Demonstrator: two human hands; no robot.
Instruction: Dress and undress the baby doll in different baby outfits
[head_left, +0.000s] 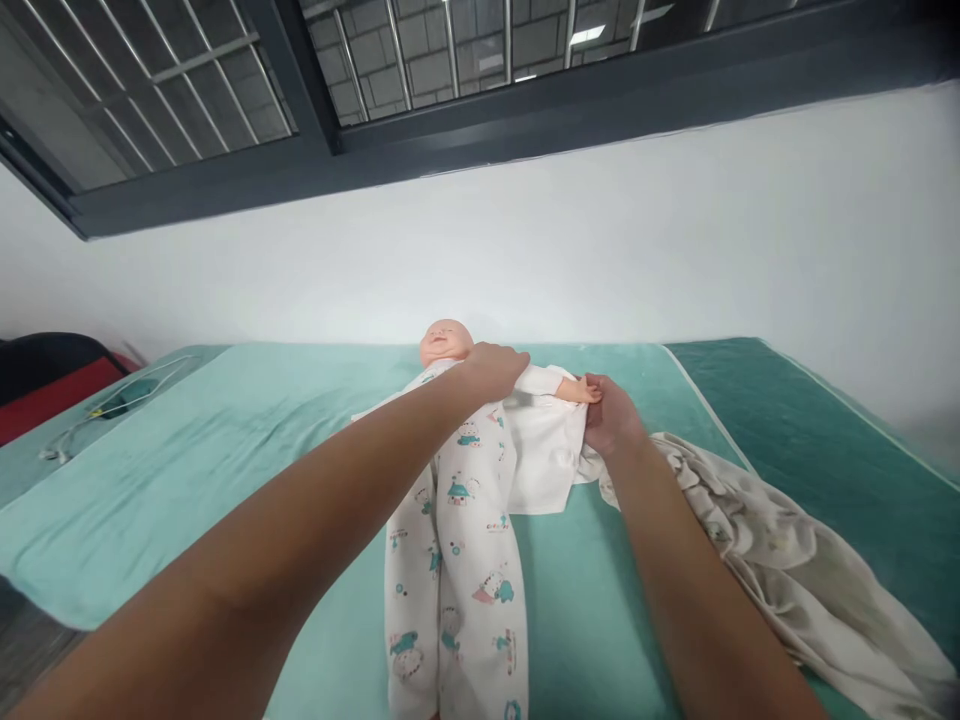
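Note:
A baby doll [444, 343] lies on its back on a light green sheet [225, 450], head toward the wall. It wears a white printed sleepsuit [457, 560] with its front flap [544, 460] spread open to the right. My left hand [491, 368] rests curled on the doll's chest, gripping the sleepsuit near the collar. My right hand [611, 415] is closed around the doll's outstretched small hand [581, 392] at the end of the sleeve.
A crumpled cream cloth [787, 550] lies to the right on the darker green cover [817, 430]. A stethoscope [105, 408] lies at the far left of the bed, next to a red and black object [52, 385]. A white wall and dark window frame stand behind.

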